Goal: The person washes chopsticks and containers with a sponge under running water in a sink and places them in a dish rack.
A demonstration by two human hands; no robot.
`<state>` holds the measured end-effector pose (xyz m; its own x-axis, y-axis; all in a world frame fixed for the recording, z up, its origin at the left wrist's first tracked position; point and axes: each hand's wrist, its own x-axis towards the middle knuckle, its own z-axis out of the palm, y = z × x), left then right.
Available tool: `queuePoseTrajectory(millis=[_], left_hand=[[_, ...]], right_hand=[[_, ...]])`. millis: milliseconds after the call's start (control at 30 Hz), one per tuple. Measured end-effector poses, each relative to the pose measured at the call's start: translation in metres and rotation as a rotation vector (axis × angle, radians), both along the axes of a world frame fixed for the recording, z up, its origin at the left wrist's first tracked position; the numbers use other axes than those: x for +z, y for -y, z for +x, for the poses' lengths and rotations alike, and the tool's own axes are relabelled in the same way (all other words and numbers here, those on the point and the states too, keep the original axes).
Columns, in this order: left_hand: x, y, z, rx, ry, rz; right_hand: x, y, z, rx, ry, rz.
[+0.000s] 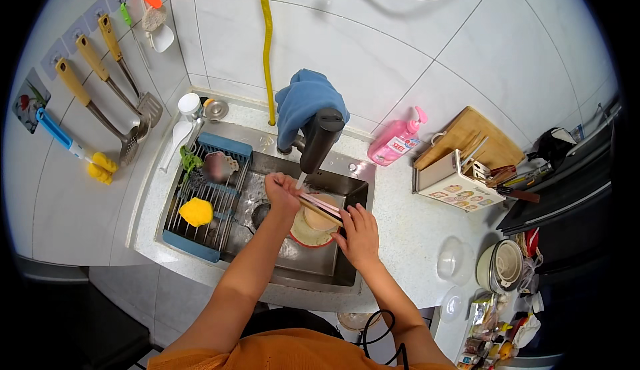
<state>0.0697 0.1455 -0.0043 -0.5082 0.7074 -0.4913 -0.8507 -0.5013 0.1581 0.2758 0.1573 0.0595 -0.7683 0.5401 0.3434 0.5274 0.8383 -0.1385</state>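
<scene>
Left hand (282, 191): fingers curled and closed around one end of a bundle of chopsticks (320, 208), directly under the black faucet (319, 141). Right hand (359, 231): fingers bent over the other end of the bundle, thumb side toward the sink; whether they pinch firmly or merely rest there cannot be told. The chopsticks lie slanted between the two hands, above a small bowl (321, 214) that sits on a red-rimmed plate (308, 235) on the floor of the steel sink (333, 273).

Outward: a blue drain rack (204, 245) spans the sink's left part, holding a yellow sponge (197, 211) and some greens. A blue cloth (303, 100) is draped over the faucet. Pink pump bottle (393, 142) on the counter behind, a utensil holder (453, 183) with a wooden board beyond it, clear lids and a pot at the right.

Risks, as judged: wet sticks held in a bundle could slip individually from a loose right-hand hold and drop onto the bowl or toward the drain opening (260, 211). A stick knocking the bowl could tip it on the plate. Water striking the sticks may splash onto the counter.
</scene>
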Motion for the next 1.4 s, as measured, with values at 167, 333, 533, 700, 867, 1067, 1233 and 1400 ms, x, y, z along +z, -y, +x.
queuePoseTrajectory(millis=[167,333,533,700,867,1067,1233,1400], left_hand=[[0.018,0.001,0.009,0.021,0.038,-0.155],[0.008,0.008,0.002,-0.113,-0.1,0.004],[-0.011,0.012,0.011,-0.32,-0.052,0.465],[0.001,0.015,0.015,-0.342,-0.054,0.414],[-0.032,0.014,0.005,-0.367,-0.164,0.3],[-0.019,0.011,0.011,-0.183,-0.314,0.164],[-0.009,0.008,0.027,-0.14,-0.091,0.049],[-0.002,0.013,0.03,-0.204,-0.024,-0.075]], right_hand=[[-0.018,-0.005,-0.007,-0.086,0.187,-0.076],[-0.043,-0.025,-0.011,0.078,0.086,-0.517],[-0.028,-0.033,-0.021,-0.015,0.048,-1.941],[-0.039,-0.05,-0.011,0.09,-0.044,-2.304],[-0.032,-0.031,-0.02,-0.003,-0.044,-1.396],[-0.013,0.001,-0.026,-0.037,0.17,-0.231],[-0.031,0.0,-0.032,-0.098,0.267,-0.212],[-0.026,0.007,-0.041,-0.035,0.253,-0.414]])
